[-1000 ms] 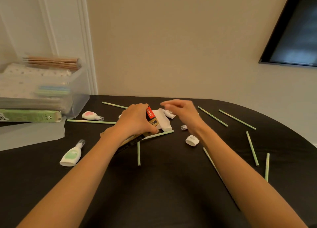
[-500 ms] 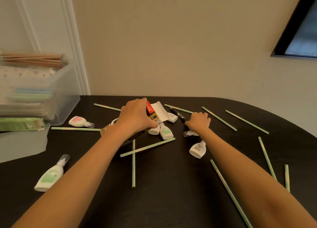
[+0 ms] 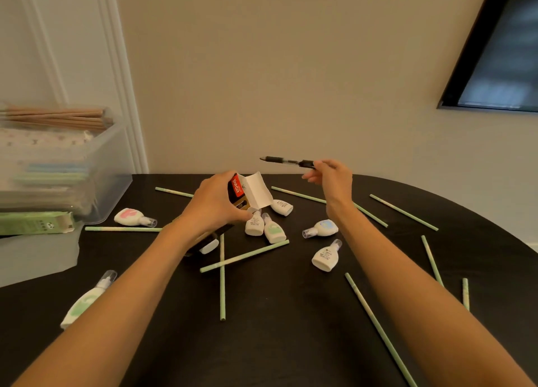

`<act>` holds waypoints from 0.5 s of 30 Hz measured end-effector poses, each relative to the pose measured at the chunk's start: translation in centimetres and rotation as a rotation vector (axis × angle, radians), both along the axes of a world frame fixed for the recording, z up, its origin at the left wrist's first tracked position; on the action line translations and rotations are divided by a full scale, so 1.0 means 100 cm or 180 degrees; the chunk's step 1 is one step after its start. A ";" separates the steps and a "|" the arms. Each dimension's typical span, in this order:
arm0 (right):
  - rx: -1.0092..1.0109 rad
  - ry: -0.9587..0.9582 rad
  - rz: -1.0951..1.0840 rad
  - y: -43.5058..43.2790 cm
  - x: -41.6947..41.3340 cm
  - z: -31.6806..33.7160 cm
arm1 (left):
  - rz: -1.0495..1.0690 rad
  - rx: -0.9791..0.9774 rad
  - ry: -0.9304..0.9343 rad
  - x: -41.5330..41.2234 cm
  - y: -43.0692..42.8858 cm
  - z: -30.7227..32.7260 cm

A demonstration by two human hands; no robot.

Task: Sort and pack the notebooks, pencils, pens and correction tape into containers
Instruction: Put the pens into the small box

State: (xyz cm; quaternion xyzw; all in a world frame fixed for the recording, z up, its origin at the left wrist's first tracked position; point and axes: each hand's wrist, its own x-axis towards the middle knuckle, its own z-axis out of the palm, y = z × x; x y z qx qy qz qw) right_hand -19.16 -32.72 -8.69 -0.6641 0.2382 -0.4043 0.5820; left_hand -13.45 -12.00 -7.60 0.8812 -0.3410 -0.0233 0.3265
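My left hand (image 3: 214, 204) grips a long black pen box (image 3: 239, 196) with a red label, its white flap open and its open end tilted up off the black table (image 3: 291, 343). My right hand (image 3: 332, 178) pinches a black pen (image 3: 286, 162) by one end, holding it level in the air above and to the right of the box's open end. Several white correction tapes lie around, among them one (image 3: 325, 259) below my right wrist and one (image 3: 134, 216) at the left. Several pale green pencils (image 3: 244, 255) are scattered across the table.
A clear plastic bin (image 3: 87, 182) at the left holds stacked notebooks, with brown pencils (image 3: 58, 117) on top. A green pencil box (image 3: 35, 222) lies open in front of it, beside the bin's clear lid (image 3: 37, 258). A beige wall stands behind the table.
My right hand closed on the black pen on the table and lifted it into the air. My left hand tipped the box's open end upward.
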 end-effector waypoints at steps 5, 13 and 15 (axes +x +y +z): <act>0.0945 -0.0851 0.0677 0.025 -0.016 0.028 | -0.0147 -0.0074 0.0158 -0.001 0.026 0.005; -0.0026 -0.0488 0.0977 0.068 -0.029 0.046 | -0.0335 -0.0328 0.0457 -0.010 0.049 0.008; -0.0269 -0.0439 0.0923 0.078 -0.030 0.050 | -0.0326 -0.0403 0.0556 -0.013 0.051 0.009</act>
